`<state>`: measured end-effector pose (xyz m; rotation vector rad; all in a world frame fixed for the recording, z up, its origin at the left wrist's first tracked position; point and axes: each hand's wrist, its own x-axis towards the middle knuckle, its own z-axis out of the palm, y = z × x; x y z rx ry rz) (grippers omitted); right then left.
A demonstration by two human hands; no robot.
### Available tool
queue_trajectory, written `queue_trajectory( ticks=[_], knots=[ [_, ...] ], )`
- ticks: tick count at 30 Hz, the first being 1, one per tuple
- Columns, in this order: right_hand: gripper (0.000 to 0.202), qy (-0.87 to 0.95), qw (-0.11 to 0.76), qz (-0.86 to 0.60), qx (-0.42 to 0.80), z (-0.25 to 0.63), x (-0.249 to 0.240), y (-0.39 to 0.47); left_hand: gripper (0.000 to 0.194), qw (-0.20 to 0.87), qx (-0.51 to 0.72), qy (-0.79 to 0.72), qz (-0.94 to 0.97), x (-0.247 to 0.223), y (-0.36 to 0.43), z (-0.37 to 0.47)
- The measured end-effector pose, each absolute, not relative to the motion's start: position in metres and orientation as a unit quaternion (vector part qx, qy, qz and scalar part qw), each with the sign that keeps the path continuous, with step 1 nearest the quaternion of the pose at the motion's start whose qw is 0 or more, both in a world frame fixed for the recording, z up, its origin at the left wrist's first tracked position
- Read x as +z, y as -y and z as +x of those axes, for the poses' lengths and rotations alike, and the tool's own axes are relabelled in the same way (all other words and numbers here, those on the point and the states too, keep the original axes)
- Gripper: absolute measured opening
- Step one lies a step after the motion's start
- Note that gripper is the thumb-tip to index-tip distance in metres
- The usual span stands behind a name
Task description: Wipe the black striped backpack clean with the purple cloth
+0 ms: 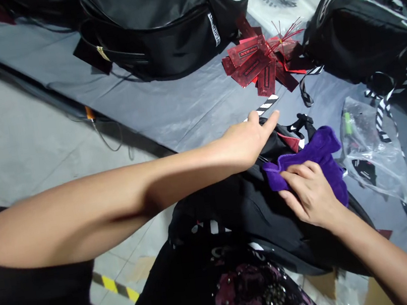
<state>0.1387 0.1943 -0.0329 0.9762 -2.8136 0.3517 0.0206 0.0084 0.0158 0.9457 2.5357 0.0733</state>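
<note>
One grey counter carries most of this, its edge cutting diagonally past the floor. Far bag, black with a white toothed print, is on its far side; right bag, also black, sits across from it. Near bag, black too, is at the front edge against the person, below the hands. Clear pouch lies to its right, dark and green bits inside. Purple cloth is bunched on top of near bag. Right hand: fingers curled in, grip closed on a fold of cloth. Left hand: one finger straight out, near the striped strap; other fingers partly hidden, so can't tell how open that grip is or whether it has the strap. Progress, my read: partway. Cloth is in hand at near bag, so that bit isn't finished; how much is left, one view won't say. Red tags lie bunched on the counter between far and right bags, thin red strings splayed. Text: white label on far bag shows "GROUND", start of the word unclear. Boxed lettering on tags too small to call.
</note>
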Motion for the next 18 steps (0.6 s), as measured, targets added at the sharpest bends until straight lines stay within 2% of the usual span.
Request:
queue_trajectory(
  ticks=[6, 11, 18],
  knots=[
    [0.043, 0.902, 0.025, 0.427, 0.061, 0.105, -0.030, -0.169, 0.084, 0.241, 0.016, -0.915, 0.323, 0.023, -0.011, 0.020],
    [0.044, 0.920, 0.018, 0.390, -0.037, 0.109, -0.029, -0.169, 0.079, 0.226, 0.033, -0.916, 0.330, 0.020, -0.008, 0.020],
    [0.048, 0.935, 0.016, 0.352, -0.034, 0.114, -0.028, -0.158, 0.082, 0.227, 0.037, -0.913, 0.337, 0.019, -0.006, 0.018]
  ],
)
